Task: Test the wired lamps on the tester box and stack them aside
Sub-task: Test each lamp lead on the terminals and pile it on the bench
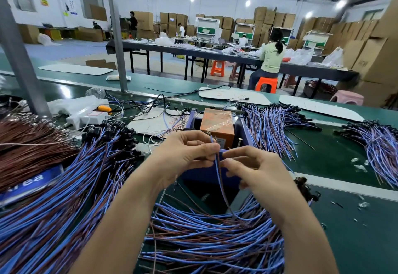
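**Heaped wired lamps (215, 237) at the near edge could snag the lead (218, 167) in hand**

Blue-and-brown, the heap lies loose at the near edge of the green belt (344, 226), between the person's forearms. One lead rises out of it into both hands, and its tail loops back among the others. A brisk pull would likely drag neighbours along or knot them. Its end pokes up just above the fingers, so a slack pinch might let it miss its mark on the tester box (217, 128), which stands just behind the hands. With fingers curled, the left hand (185, 152) pinches the lead near its top. Just beside it, the right hand (254, 167) pinches the same lead between thumb and forefinger.
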A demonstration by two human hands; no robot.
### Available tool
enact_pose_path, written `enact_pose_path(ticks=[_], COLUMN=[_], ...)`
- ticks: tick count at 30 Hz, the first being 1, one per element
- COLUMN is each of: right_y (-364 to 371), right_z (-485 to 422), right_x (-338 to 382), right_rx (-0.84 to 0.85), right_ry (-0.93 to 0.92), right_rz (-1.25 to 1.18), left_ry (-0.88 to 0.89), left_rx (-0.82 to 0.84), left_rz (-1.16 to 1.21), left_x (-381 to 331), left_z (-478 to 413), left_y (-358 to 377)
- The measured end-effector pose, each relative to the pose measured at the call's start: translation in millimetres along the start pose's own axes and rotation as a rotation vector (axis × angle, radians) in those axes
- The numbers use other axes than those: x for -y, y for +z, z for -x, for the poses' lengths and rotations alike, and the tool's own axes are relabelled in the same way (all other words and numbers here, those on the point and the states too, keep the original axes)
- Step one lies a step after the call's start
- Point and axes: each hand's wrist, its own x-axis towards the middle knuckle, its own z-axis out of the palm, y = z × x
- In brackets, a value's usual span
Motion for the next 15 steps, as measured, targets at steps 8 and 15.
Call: enact_pose_path(ticks=[8,15], right_y=[14.8,13.9], right_z=[-7.9,-16.8], right_x=[-9.3,-27.6], right_rx=[-0.013,-0.15], right_ry=[0.07,0.21], right_rz=[-0.231,-0.143], left_ry=[-0.053,-0.18], left_rx=[-0.049,-0.11], left_rz=[-0.043,-0.215], left_x=[14.4,28.5], left_z=[-6.0,-10.8], left_y=[10.8,4.9])
